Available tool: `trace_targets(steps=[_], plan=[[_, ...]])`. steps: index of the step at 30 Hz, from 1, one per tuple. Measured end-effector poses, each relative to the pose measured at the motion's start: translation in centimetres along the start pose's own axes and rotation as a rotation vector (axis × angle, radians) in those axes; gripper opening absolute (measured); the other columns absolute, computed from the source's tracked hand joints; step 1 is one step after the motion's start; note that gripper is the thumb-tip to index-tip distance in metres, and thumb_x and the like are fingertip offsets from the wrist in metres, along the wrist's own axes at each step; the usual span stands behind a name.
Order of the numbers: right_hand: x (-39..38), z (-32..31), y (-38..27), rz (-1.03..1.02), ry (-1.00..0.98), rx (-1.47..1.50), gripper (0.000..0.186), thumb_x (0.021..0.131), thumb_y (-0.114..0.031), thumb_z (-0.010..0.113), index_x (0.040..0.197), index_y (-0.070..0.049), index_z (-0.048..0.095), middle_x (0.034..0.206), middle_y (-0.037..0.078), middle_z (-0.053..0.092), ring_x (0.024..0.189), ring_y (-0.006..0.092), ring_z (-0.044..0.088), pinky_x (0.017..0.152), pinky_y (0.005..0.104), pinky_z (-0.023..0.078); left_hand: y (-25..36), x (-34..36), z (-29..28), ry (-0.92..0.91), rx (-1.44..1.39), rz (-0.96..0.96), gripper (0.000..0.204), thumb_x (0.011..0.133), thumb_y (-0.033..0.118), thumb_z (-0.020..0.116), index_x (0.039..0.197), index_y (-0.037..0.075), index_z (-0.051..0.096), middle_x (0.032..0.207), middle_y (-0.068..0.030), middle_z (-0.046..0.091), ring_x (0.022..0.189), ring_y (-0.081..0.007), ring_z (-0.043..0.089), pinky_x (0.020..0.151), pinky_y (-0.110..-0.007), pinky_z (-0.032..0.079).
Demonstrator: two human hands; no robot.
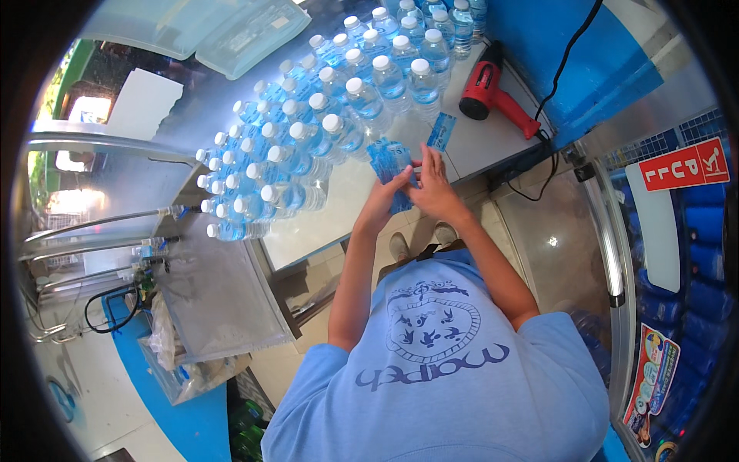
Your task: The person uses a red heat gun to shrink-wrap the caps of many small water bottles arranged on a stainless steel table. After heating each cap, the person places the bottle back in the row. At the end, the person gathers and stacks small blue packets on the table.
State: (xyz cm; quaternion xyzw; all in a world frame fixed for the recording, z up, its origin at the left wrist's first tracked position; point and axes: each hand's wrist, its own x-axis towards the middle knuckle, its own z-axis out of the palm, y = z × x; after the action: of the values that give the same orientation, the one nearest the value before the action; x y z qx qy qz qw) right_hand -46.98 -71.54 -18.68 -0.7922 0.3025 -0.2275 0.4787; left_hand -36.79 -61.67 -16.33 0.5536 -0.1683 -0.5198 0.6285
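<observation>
My left hand [388,194] is closed around a stack of blue printed plastic bottle labels [390,160], whose lower ends show below the fingers. Close against it is my right hand [435,191], its fingers pointing away from me. A single blue label [441,132] sticks out at the right fingertips, seemingly pinched there. Just beyond both hands stand rows of small clear water bottles [362,104] with white caps, crowded together on the white table [308,231]. The bottles nearest the hands show no label.
A red and black heat gun [493,96] lies at the table's right, its black cord [566,58] running up the blue wall. Pale blue plastic bins [250,35] sit at the far left. On the right is a glass-doored cooler [608,231]; a metal surface [223,300] stands left.
</observation>
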Motion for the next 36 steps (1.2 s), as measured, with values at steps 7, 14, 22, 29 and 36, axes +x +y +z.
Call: trace_targets(steps=[7,14,22,29,36], plan=[[2.1,-5.3,1.4,0.308,-0.677,0.896,0.074,0.096,-0.037,0.071,0.149,0.005,0.04,0.128,0.016,0.063,0.1,0.019,0.069,0.072,0.0305,0.059,1.2,-2.3,-0.8,-0.271,-0.184,-0.177,0.038,0.107,0.034,0.057,0.13,0.004,0.057,0.103,-0.0117,0.071,0.088,-0.0256,0.073,0.085,-0.04,0.061],[1.1,-5.3,-2.7,0.291,-0.933,1.19,0.052,0.096,-0.035,0.063,0.131,0.004,0.058,0.124,0.021,0.068,0.084,0.0165,0.074,0.053,0.022,0.059,-1.0,-2.5,0.2,-0.437,-0.492,-0.12,0.048,0.105,0.036,0.058,0.141,0.005,0.048,0.119,-0.0164,0.067,0.102,-0.0329,0.073,0.09,-0.049,0.061],[2.2,-5.8,-3.5,0.237,-0.955,1.068,0.051,0.096,-0.032,0.06,0.132,0.004,0.055,0.135,0.025,0.061,0.089,0.021,0.075,0.061,0.0225,0.062,0.2,-2.5,-1.0,-0.592,-0.525,-0.195,0.064,0.095,0.04,0.07,0.142,0.003,0.047,0.122,-0.0228,0.062,0.099,-0.0444,0.068,0.087,-0.054,0.059],[2.5,-5.0,-3.6,0.129,-0.915,0.799,0.045,0.099,-0.033,0.063,0.133,-0.004,0.058,0.142,0.012,0.058,0.085,0.0166,0.072,0.065,0.0255,0.061,1.6,-2.3,-2.0,-0.41,-0.254,-0.242,0.062,0.091,0.02,0.07,0.144,0.008,0.039,0.111,-0.0206,0.065,0.094,-0.0367,0.071,0.082,-0.051,0.062],[2.5,-5.5,-3.7,0.184,-0.827,0.914,0.054,0.099,-0.039,0.064,0.14,-0.005,0.055,0.131,0.011,0.063,0.076,0.0117,0.07,0.054,0.0241,0.059,3.2,-1.9,-1.4,-0.271,-0.052,-0.25,0.061,0.09,0.013,0.067,0.142,0.01,0.034,0.11,-0.0191,0.065,0.085,-0.0304,0.073,0.071,-0.045,0.065]])
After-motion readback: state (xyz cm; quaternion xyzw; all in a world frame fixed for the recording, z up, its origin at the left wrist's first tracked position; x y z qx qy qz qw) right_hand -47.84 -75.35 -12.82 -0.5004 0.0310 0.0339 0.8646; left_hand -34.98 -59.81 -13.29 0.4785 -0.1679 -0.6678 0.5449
